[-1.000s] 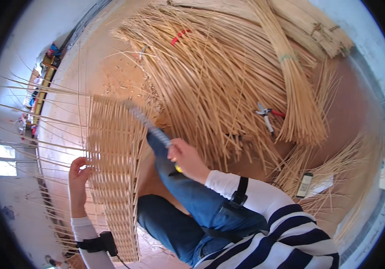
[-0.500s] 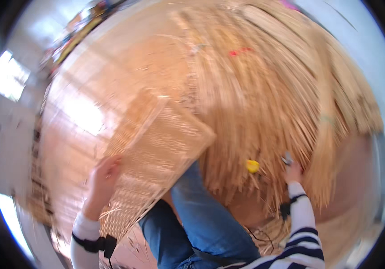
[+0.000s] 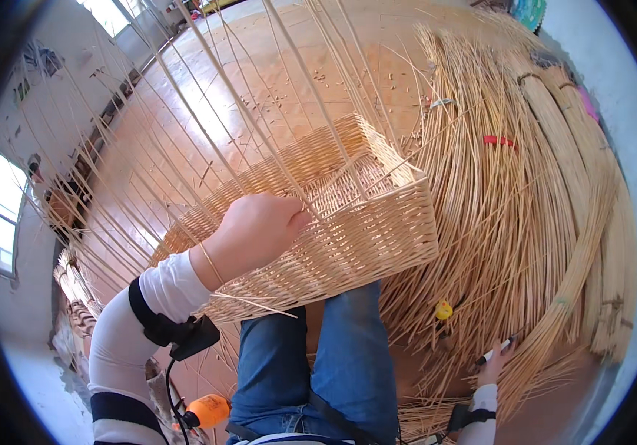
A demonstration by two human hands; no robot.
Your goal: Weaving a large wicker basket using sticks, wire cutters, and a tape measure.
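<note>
A pale wicker basket (image 3: 363, 241) rests tilted across my thighs, its inside partly visible. Long bare upright stakes (image 3: 222, 74) rise from its rim. At the near rim, my left hand (image 3: 259, 226) is closed in a pinch on the basket's edge, where a stake passes by the fingertips. Far to the lower right, my right hand (image 3: 498, 357) is wrapped round a slim tool (image 3: 495, 351) with a dark and pale handle; its kind is unclear. That hand is beside the loose wicker rods (image 3: 474, 245), low near the floor.
Tied rod bundles (image 3: 555, 126) lie along the right wall. A red tie (image 3: 499, 140) and a small yellow object (image 3: 443, 309) are among the rods. An orange object (image 3: 208, 410) is by my left thigh. Plant scraps dot the tiled floor (image 3: 289, 74).
The basket has turned so that its inside and stakes show. My left hand has moved from its left side to the near rim and closed there. My right hand is lower.
</note>
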